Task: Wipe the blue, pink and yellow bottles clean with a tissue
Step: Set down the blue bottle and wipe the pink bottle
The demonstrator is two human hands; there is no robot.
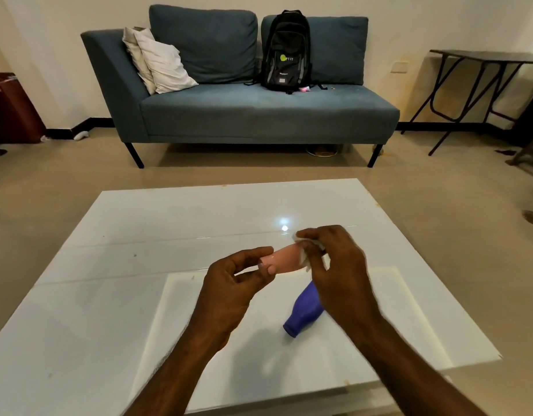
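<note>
My left hand [229,283] pinches one end of a pink bottle [284,259], held sideways above the white table [139,235]. My right hand [334,259] grips a white tissue [304,250] wrapped around the bottle's other end. A blue bottle [304,310] lies on its side on the table below my right wrist, its neck pointing toward me; its base is hidden by that wrist. No yellow bottle is in view.
A teal sofa [244,115] with white pillows [160,61] and a black backpack [286,52] stands beyond the table. A dark folding table [484,85] is at the back right. A reddish cabinet [10,109] is at the left.
</note>
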